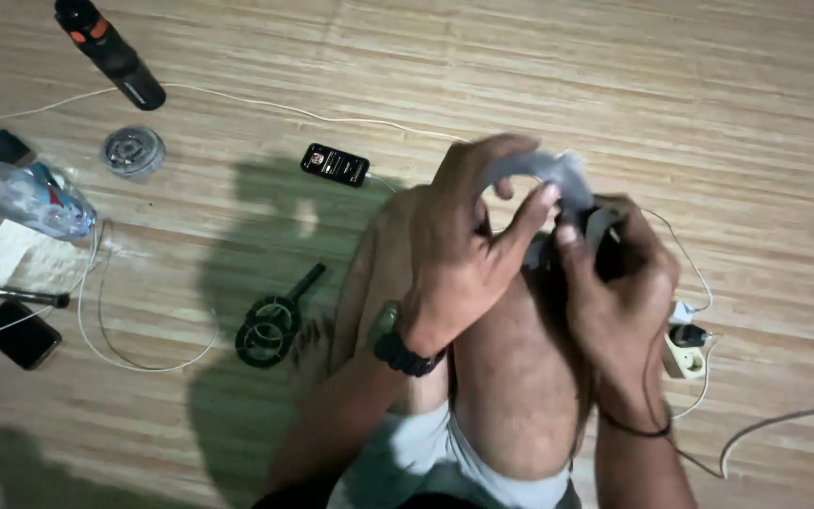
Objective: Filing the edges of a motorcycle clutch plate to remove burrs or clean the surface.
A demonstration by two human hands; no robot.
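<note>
Both of my hands meet above my raised knee (pixel 511 377). My left hand (pixel 468 240) pinches a strip of grey tape (pixel 548 170) that curves over to a dark object held in my right hand (pixel 614 283). My right hand is closed around that dark object (pixel 605 247), which is mostly hidden by the fingers. A dark band sits on my left wrist, a thin black one on my right.
On the wooden floor lie a black phone (pixel 334 165) on a white cable, a black bottle (pixel 110 52), a round clear tin (pixel 132 151), a plastic water bottle (pixel 25 198), two black tape rolls (pixel 266 332), another phone (pixel 19 335) and a power strip (pixel 685 349).
</note>
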